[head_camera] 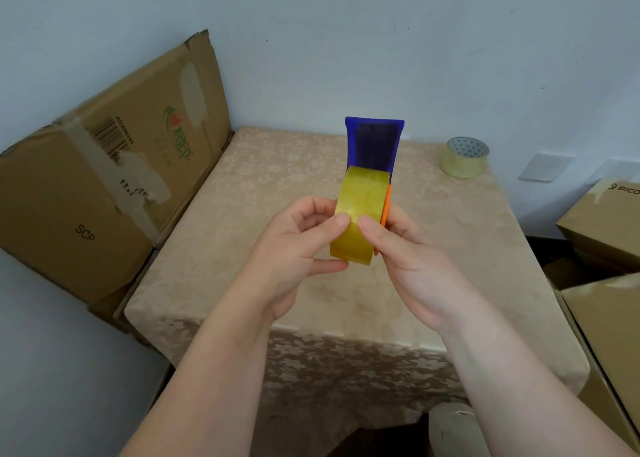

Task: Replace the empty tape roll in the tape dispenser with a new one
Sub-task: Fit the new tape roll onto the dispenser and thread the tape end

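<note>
A yellow tape roll (360,211) sits in a tape dispenser with a blue front plate (374,143) and an orange side (386,207), held up above the table (263,186). My left hand (298,249) cups the roll from the left, thumb on its face and a finger under it. From the right, my right hand (412,259) grips the dispenser, its thumb pressed on the roll's face beside the left thumb. A thinner, pale tape roll (464,157) lies flat at the table's far right corner.
The table carries a beige patterned cloth. A flattened cardboard box (104,179) leans on the wall at the left. More cardboard boxes (602,221) stand at the right. A wall lies close behind the table.
</note>
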`<state>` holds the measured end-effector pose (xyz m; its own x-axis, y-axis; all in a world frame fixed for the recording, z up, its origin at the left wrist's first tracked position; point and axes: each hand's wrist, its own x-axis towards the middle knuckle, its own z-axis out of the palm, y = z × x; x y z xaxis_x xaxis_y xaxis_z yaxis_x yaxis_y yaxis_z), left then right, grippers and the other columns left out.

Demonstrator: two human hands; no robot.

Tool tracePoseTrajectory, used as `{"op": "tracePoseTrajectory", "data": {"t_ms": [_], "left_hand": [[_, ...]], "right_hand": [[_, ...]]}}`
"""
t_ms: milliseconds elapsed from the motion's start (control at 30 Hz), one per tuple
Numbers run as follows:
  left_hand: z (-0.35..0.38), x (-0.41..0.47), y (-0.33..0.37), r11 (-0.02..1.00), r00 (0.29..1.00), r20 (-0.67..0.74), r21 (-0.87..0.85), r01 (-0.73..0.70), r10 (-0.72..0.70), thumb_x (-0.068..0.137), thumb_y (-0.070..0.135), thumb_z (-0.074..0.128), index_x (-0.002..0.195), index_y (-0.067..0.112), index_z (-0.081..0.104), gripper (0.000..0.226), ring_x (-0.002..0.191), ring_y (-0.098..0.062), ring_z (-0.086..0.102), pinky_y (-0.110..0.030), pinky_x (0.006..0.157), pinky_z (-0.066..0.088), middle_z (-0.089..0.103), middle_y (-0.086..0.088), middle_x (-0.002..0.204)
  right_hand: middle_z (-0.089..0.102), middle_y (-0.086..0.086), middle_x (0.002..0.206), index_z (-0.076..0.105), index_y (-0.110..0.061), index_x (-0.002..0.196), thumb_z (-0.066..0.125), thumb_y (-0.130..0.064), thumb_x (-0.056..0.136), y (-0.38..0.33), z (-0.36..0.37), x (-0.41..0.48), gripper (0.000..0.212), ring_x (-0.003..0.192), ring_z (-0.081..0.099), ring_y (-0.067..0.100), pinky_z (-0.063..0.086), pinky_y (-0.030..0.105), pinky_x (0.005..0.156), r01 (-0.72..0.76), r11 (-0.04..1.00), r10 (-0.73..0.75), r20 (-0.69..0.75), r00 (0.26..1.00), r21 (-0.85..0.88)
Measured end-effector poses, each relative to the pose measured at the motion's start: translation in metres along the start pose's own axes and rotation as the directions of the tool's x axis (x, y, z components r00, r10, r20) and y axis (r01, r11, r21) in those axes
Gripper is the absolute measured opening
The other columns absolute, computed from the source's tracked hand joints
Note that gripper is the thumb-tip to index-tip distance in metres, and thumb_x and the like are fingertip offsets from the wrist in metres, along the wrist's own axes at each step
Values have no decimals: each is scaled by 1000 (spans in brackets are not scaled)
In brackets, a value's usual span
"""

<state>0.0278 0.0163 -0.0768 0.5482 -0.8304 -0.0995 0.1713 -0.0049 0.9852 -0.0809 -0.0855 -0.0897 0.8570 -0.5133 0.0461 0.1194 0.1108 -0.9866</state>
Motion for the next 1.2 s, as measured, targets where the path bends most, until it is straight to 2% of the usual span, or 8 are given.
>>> {"op": "tracePoseTrajectory", "data": {"t_ms": [167, 333, 467, 667, 833, 933, 1100, 1200], "left_hand": [[-1, 2, -3, 981, 992, -47, 165, -104, 113, 83, 20, 66, 86, 25, 65, 5, 76, -6, 64, -36, 69, 58, 68, 10, 79], [-6, 4, -8, 856, 946, -69, 452, -252, 316, 82, 20, 68, 75, 27, 69, 10, 60, 4, 55, -20, 59, 48, 67, 13, 64], [-7, 4, -9, 901, 968, -102, 399, -173, 231, 86, 22, 63, 74, 18, 68, 14, 69, -8, 59, -30, 59, 53, 65, -8, 72], [2, 1, -6, 961, 993, -92, 274, -45, 72, 80, 25, 70, 89, 7, 63, 21, 70, -16, 63, -41, 67, 60, 62, -8, 79], [8, -4, -3, 917, 978, -155, 394, -66, 137, 49, 47, 78, 86, 15, 61, 52, 67, -29, 68, -49, 63, 59, 67, -7, 76], [10, -3, -6, 922, 971, -196, 383, -54, 138, 47, 47, 77, 82, 20, 64, 46, 74, -33, 68, -54, 68, 56, 69, -7, 75], [5, -1, -4, 940, 978, -166, 334, -63, 125, 47, 38, 78, 85, 26, 68, 41, 78, -32, 69, -54, 72, 56, 72, -10, 85], [4, 0, -5, 946, 986, -108, 311, -89, 128, 49, 33, 78, 80, 39, 70, 33, 81, -30, 69, -50, 75, 58, 73, -1, 83]], "right_hand": [[68, 3, 120, 61, -18, 121, 54, -28, 87, 3, -5, 1, 36, 114, 61, 17, 47, 32, 95, -16, 1000, 16, 2, 1000, 26], [69, 5, 116, 60, -14, 121, 57, -25, 89, 3, -11, 1, 34, 103, 63, 7, 50, 19, 80, -9, 995, 12, 25, 1000, -101], [69, 1, 114, 58, -12, 123, 58, -20, 89, 2, -12, -1, 35, 102, 65, 7, 51, 22, 83, 20, 983, -8, 67, 998, -184], [68, 23, 102, 64, -10, 107, 66, -24, 75, 6, -8, -2, 35, 94, 62, 40, 48, 55, 86, 112, 889, -90, 70, 993, -443], [72, 0, 92, 67, -19, 103, 69, -9, 76, 5, -7, -3, 28, 81, 65, 10, 51, 27, 74, 124, 888, -85, 107, 991, -443], [72, -10, 96, 63, -19, 109, 66, -2, 74, 3, -5, -4, 39, 89, 66, 1, 48, 17, 77, 64, 958, -26, 140, 990, -278], [60, 19, 129, 54, -4, 126, 42, -7, 77, 1, -11, 1, 51, 123, 53, 32, 40, 44, 106, -94, 983, 75, 122, 990, 156], [60, 23, 128, 53, -4, 127, 48, -20, 87, 2, -12, 4, 44, 120, 56, 36, 42, 48, 103, -120, 958, 121, 15, 993, 260]]}}
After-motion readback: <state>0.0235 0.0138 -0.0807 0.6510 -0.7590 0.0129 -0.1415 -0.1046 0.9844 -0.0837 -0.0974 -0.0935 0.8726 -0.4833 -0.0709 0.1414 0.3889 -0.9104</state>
